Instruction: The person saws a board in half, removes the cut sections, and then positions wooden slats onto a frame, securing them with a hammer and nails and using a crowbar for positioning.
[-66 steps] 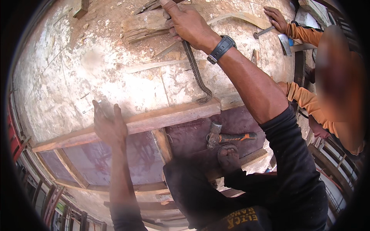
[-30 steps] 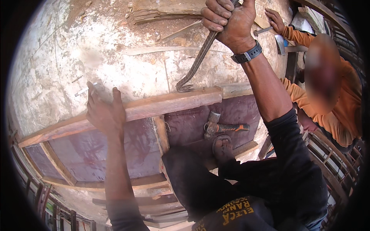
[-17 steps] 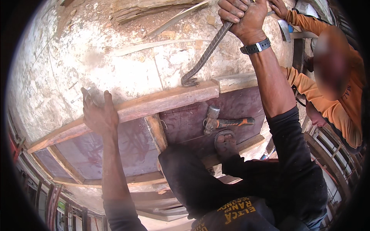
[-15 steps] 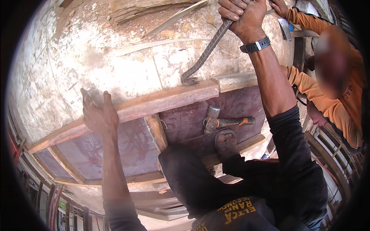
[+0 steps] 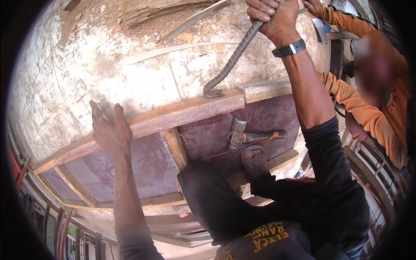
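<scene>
High at the right, my right hand (image 5: pixel 274 19) is wrapped around a ribbed steel pry bar (image 5: pixel 236 58). The bar slants down to the left, and its hooked end rests at the upper edge of a wooden beam (image 5: pixel 186 110). On the left part of that beam lies my left hand (image 5: pixel 112 130), fingers apart and holding nothing. The beam edges a framed panel (image 5: pixel 147 160) with a dark reddish face. A hammer (image 5: pixel 237 135) with a black and orange handle lies on the panel beside my sandalled foot (image 5: pixel 253 157).
A person in an orange top (image 5: pixel 364 117) is close at the right, one hand (image 5: pixel 313 8) near the bar's upper end. Beyond the beam spreads a pale, stained surface (image 5: pixel 117 82) with a rough timber (image 5: pixel 160 12) and a thin wood strip (image 5: pixel 190 24).
Very little differs. The thumb and fingers of my left hand look slightly shifted; the bar's hooked end stays at the beam, and the hammer has not moved.
</scene>
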`<state>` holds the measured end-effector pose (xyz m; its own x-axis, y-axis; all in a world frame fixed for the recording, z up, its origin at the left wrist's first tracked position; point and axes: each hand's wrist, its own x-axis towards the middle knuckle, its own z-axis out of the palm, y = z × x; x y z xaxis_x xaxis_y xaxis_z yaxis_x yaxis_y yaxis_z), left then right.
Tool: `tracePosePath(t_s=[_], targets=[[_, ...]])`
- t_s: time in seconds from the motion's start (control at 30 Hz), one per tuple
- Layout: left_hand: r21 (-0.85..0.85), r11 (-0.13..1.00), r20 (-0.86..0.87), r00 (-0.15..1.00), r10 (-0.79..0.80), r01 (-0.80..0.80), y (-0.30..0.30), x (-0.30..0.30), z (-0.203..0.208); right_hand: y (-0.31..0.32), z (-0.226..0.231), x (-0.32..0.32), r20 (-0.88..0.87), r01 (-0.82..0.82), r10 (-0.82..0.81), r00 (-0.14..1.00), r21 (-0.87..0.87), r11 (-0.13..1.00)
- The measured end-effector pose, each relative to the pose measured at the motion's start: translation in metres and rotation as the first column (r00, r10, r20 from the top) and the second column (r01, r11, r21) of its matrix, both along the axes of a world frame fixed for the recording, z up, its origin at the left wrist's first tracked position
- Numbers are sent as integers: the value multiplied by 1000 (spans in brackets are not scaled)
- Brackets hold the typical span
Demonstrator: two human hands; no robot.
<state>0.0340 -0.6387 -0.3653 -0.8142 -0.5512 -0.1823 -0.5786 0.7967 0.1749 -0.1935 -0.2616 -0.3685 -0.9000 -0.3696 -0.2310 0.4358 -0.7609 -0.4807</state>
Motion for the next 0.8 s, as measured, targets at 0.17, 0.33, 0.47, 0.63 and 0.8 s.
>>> tracePosePath(t_s=[0.17,0.33,0.47,0.63,0.8], targets=[[-2,1000,-2,1000,-10,10,-1,-1,2,-16,26,-4,97,-45,28,995,179,983],[8,999,-49,998,-45,45,-1,0,2,-57,75,6,-95,51,-3,995,504,862],[-25,999,-67,997,-40,39,-1,3,-1,-121,113,-2,-244,52,148,958,658,752],[-61,995,-61,995,-80,76,-2,4,-2,-132,123,-26,-50,-98,143,989,510,854],[-88,992,-116,988,-97,87,-5,7,-6,-99,100,-24,24,-142,143,989,375,916]])
